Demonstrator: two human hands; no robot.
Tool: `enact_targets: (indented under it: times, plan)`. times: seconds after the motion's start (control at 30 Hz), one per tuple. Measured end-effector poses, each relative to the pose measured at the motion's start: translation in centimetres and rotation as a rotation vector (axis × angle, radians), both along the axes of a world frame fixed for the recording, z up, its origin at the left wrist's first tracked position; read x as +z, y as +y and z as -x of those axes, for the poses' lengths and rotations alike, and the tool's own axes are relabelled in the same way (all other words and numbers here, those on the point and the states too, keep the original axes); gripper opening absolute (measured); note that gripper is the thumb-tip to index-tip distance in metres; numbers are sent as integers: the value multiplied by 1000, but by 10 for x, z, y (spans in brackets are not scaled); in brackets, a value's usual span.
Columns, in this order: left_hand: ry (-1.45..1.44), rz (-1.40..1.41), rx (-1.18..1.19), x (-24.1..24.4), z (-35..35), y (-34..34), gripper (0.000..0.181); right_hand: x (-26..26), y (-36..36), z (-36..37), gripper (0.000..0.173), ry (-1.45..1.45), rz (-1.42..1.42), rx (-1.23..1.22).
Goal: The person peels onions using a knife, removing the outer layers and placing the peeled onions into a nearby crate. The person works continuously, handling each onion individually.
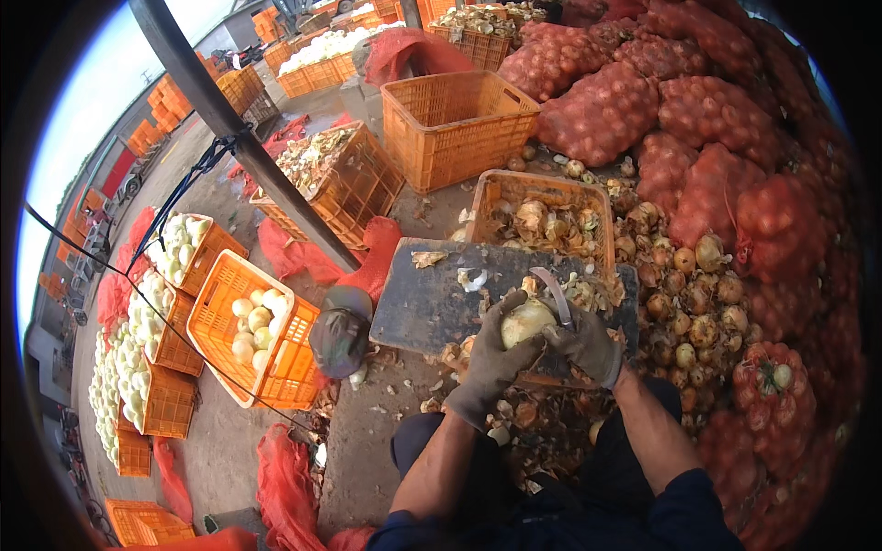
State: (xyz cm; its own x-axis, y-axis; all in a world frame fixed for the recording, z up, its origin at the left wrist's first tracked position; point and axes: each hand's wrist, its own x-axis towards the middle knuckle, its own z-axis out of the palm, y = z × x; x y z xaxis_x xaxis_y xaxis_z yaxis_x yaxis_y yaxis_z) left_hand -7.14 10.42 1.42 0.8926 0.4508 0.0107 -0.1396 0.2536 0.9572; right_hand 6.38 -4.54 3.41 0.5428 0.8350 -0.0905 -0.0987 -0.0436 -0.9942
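Wearing a grey-brown work glove, my left hand (497, 351) grips a large pale onion (526, 322) from its left side and below. My right hand (586, 344), gloved alike, holds a knife with a short curved blade (553, 293), its tip pointing up and away from me. The right fingers also touch the onion's right side. Both hands are over the near part of a dark, worn board (431, 296), which bears scraps of onion skin. Beyond the board, an orange plastic crate (541, 180) contains dry skins and onions. The knife's handle is hidden in my glove.
Unpeeled onions (703, 330) are heaped at my right, below stacked red mesh sacks (599, 113). Left of the board, a cap (340, 334) lies beside an orange crate (227, 365) with peeled onions. A dark post (251, 148) slants across the left, with cords (186, 182) tied to it.
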Motion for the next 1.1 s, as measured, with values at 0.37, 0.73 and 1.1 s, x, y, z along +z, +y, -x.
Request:
enact_targets:
  times: [0.37, 0.73, 1.1]
  plan:
    - [34, 13, -118, 2, 4, 7, 66, -40, -7, -4, 38, -341, 112, -65]
    - [-86, 325, -223, -8, 8, 10, 61, 1, -10, 9, 30, 100, 216, -137]
    - [-82, -86, -49, -23, 3, 10, 48, -15, -14, 14, 34, -298, -98, 2]
